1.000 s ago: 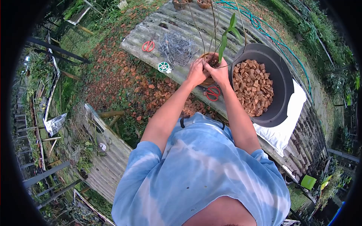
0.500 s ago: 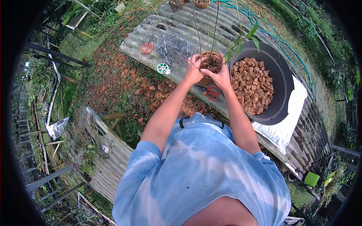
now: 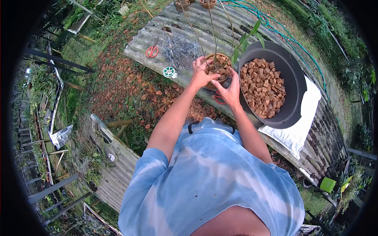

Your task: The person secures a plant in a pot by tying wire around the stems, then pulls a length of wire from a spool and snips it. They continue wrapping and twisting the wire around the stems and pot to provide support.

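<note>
A round terracotta pot (image 3: 213,56) stands near the front edge of the corrugated sheet tabletop, with brown chunks and several tall thin stems in it. One orchid-like stem carries green leaves (image 3: 245,41) leaning right. My left hand (image 3: 201,73) is closed on the pot's left rim, its thumb reaching over the filling. Around the right side curls my right hand (image 3: 229,89), its thumb close to the left thumb. Partly hidden behind the right hand is a pair of red-handled scissors (image 3: 219,99). To the right, a large black tub (image 3: 292,84) holds brown husk cubes (image 3: 263,87).
Another pair of red-handled scissors (image 3: 152,51), a pile of metal wires (image 3: 181,51) and a green-and-white reel (image 3: 169,72) lie left of the pot. A white sack (image 3: 309,108) sits under the tub. Small pots (image 3: 207,4) and a green hose (image 3: 281,33) are at the back.
The pot has tilted or turned a little, showing more of its rim and filling. My right hand has shifted slightly down its side, covering more of the nearer scissors.
</note>
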`<action>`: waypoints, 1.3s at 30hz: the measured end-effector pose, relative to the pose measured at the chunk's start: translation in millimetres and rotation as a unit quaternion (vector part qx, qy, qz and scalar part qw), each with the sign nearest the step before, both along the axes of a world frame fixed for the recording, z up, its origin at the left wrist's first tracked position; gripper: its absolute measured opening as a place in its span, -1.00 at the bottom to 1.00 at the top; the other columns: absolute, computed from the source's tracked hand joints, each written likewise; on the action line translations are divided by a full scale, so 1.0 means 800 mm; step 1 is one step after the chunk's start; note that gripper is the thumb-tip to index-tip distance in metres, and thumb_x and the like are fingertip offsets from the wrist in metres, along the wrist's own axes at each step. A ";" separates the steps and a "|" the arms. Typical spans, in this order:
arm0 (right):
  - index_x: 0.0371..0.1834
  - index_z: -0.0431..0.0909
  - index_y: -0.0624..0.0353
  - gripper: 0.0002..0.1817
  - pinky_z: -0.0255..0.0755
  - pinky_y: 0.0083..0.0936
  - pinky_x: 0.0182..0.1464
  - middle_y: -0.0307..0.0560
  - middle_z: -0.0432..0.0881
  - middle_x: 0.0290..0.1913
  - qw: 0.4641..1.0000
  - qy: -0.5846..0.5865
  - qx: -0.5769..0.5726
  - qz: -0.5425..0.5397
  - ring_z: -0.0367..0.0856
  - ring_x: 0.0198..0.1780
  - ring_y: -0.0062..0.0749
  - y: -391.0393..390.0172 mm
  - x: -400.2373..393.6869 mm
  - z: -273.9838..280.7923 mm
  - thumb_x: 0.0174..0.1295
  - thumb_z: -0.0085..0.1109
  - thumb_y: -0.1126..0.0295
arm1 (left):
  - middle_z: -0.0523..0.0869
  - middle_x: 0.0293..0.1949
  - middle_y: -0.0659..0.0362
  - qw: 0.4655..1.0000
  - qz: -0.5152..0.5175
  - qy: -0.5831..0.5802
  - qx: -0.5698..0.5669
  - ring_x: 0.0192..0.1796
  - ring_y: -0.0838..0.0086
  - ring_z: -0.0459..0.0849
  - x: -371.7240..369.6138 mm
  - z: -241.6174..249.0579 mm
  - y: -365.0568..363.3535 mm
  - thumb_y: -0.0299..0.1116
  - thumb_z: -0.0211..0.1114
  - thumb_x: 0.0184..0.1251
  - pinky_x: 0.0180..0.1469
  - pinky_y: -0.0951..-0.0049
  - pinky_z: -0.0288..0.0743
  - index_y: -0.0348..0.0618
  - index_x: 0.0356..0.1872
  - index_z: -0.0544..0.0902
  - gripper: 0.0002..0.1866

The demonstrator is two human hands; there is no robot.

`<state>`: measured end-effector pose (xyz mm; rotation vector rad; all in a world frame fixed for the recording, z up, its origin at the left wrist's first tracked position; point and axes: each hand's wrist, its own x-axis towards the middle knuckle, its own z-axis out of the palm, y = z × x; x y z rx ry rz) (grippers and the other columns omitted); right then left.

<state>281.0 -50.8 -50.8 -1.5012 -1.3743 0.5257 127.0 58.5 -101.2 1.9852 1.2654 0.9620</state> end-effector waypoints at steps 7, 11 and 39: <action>0.42 0.37 0.37 -0.24 0.31 -0.05 0.51 0.30 0.48 0.38 0.991 -0.111 0.073 -0.010 0.41 0.48 0.21 -0.004 -0.001 -0.014 0.24 0.51 0.27 | 0.35 0.41 -0.06 1.000 0.003 0.007 0.002 0.48 -0.03 0.26 -0.003 0.001 -0.002 -0.04 0.81 -0.18 0.54 -0.03 0.22 0.06 0.30 0.68 -0.12; 0.36 0.47 0.36 -0.56 0.28 -0.04 0.56 0.26 0.52 0.40 0.983 -0.170 0.074 0.014 0.35 0.54 0.24 -0.001 0.000 -0.047 0.43 0.17 0.54 | 0.40 0.36 0.02 1.000 0.006 0.004 0.020 0.44 0.05 0.30 -0.003 -0.003 0.000 -0.01 0.81 -0.19 0.54 0.02 0.25 0.00 0.27 0.69 -0.13; 0.41 0.38 0.40 -0.44 0.30 0.00 0.52 0.34 0.44 0.41 0.954 -0.292 0.043 -0.050 0.38 0.48 0.24 -0.014 -0.008 -0.022 0.31 0.15 0.57 | 0.38 0.40 0.04 1.000 0.002 0.022 0.006 0.47 0.08 0.27 -0.007 0.000 -0.006 0.01 0.77 -0.10 0.55 0.04 0.25 -0.08 0.25 0.72 -0.19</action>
